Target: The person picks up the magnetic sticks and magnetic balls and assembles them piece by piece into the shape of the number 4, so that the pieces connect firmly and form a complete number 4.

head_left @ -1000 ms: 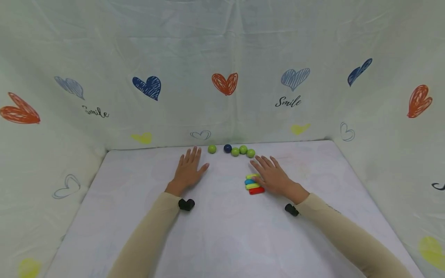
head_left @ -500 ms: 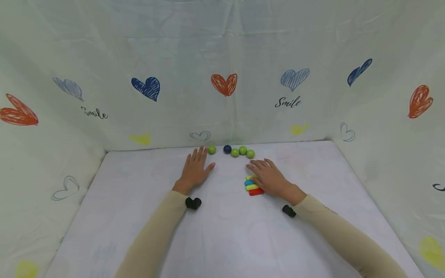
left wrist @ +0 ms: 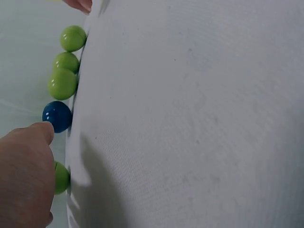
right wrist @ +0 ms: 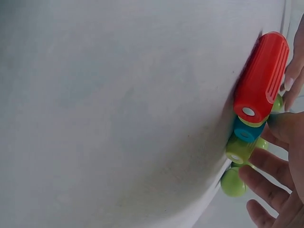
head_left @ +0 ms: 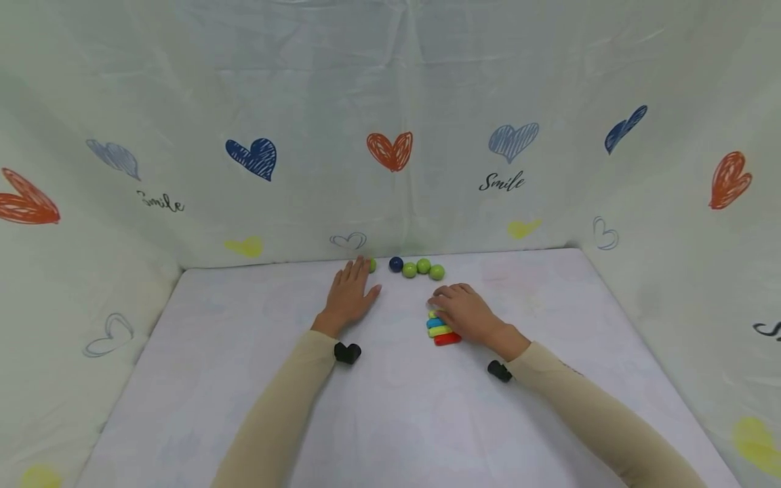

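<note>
My left hand [head_left: 350,295] lies with straight fingers beside a green ball [head_left: 373,266] at the table's far edge, partly covering it in the head view. Right of it are a dark blue ball [head_left: 396,264] and three green balls [head_left: 409,270]. My right hand [head_left: 466,312] is over a row of short, ridged plastic pieces: a red piece [right wrist: 261,78] nearest me, then a yellow one, a blue piece [right wrist: 245,132] and a yellow-green piece [right wrist: 240,149]. Its thumb is at the blue piece, its loosely bent fingers just past the yellow-green one.
The white table [head_left: 390,420] ends at a pale curtain [head_left: 305,102] printed with hearts, which also hangs along both sides. A black wrist camera [head_left: 347,353] sits at the left cuff and another black camera [head_left: 499,371] at the right cuff.
My left hand has moved right, up to the lone green ball. My right hand has drawn slightly back toward me and its fingers have bent more over the plastic pieces.
</note>
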A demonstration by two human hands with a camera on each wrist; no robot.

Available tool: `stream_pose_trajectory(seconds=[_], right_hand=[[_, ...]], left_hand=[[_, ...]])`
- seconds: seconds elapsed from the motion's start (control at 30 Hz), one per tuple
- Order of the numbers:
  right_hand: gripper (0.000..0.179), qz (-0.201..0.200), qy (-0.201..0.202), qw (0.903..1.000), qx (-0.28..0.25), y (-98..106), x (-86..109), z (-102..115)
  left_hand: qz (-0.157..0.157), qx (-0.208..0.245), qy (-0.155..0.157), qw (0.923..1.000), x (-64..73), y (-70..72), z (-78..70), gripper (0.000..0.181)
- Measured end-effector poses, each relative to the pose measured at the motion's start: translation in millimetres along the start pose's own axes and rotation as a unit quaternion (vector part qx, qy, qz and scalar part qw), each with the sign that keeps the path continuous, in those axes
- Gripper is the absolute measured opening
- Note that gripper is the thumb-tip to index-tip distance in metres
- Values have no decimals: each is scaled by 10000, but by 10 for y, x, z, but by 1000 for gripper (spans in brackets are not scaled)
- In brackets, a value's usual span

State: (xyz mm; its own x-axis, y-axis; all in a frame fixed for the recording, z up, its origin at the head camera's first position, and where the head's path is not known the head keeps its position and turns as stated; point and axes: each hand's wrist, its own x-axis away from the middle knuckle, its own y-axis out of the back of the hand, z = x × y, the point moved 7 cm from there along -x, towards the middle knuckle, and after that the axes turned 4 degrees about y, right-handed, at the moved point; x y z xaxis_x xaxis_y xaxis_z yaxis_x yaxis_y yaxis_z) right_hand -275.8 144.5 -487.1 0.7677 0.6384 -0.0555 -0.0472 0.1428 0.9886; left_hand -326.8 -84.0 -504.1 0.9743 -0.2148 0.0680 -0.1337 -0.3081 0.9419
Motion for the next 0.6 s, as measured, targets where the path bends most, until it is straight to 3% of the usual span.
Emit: stream_pose_trajectory(seconds=[0.2,0.6], right_hand=[[24,-38,32,9999,-121,13,-31,19],[15,-95,92,9996,-240,71,-29,43]], left_hand=[[-27,-65,-56,10000,-47,2,-47,70],[-613,-454,-118,9970,-54,149,-148,56]])
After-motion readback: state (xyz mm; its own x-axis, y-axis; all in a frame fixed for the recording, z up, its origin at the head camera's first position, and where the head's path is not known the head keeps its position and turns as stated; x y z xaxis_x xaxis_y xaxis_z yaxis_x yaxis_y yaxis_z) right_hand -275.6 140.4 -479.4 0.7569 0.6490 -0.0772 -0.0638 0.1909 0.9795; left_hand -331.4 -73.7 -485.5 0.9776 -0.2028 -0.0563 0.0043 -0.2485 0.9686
